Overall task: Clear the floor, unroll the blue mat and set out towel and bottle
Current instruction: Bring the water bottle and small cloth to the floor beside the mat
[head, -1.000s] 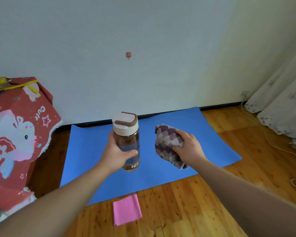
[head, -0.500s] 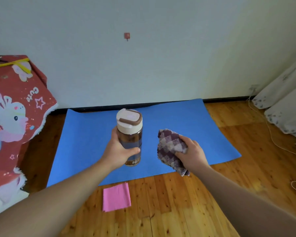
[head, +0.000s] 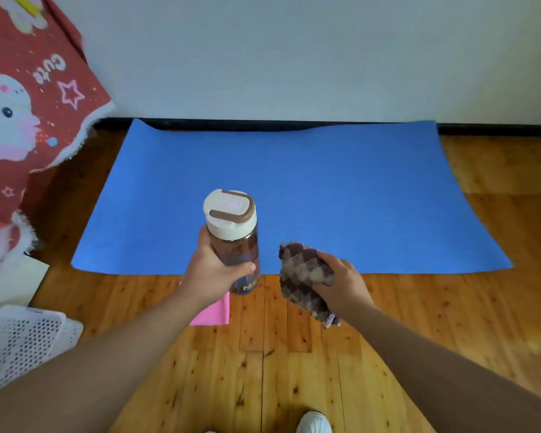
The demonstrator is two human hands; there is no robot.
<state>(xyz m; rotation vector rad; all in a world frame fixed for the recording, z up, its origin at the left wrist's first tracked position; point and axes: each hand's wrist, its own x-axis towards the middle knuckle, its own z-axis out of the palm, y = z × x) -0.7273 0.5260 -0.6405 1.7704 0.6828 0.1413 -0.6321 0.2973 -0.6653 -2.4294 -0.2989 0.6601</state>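
Dead center of the frame, the left hand [head: 214, 276] has its grip wrapped tight around the bottle [head: 235, 242], held upright with its long axis vertical and the white cap pointing up, probably so it can go straight down onto its base. Just right of it, the right hand [head: 341, 284] is clamped on the bunched checkered towel [head: 303, 273], a tail dangling toward the lower frame. Both hang above the near edge of the blue mat [head: 325, 195], which already lies flat with its long side running left to right along the wall. Lower center, a pink cloth [head: 213, 314] sits on the floor [head: 294, 370], so I'd guess only the setting down is left.
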